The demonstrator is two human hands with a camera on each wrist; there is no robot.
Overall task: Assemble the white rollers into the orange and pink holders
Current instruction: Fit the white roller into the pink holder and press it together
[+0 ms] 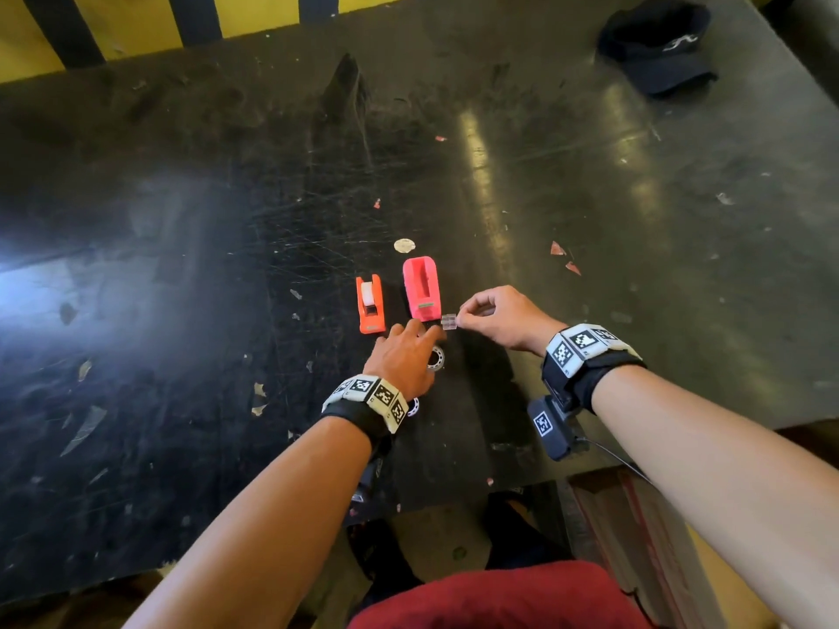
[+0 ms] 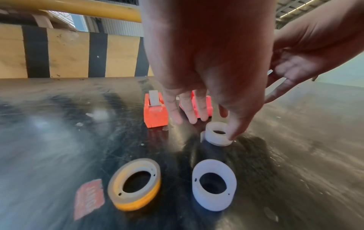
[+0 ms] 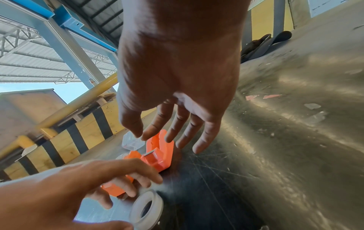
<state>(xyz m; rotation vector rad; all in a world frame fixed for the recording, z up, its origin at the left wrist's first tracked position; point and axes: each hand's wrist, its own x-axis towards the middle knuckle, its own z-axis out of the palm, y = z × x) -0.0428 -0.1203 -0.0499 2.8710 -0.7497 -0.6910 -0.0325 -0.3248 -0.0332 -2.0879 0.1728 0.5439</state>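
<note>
Scratched glossy dark table; matt plastic pink holder, orange holder.

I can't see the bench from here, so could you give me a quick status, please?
Right hand pinches small clear hub beside pink holder. Left hand open over white roller. Orange holder loaded. Path clear.

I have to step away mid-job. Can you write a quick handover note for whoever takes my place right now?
Left hand: open, thumb at the rim of a loose white roller on the table.
Right hand: pinches a small clear piece beside the pink holder.
Done: orange holder carries a fitted roller.
Left: the pink holder's slot is empty.
Nearer you lie a yellow-edged ring and a white ring.
</note>
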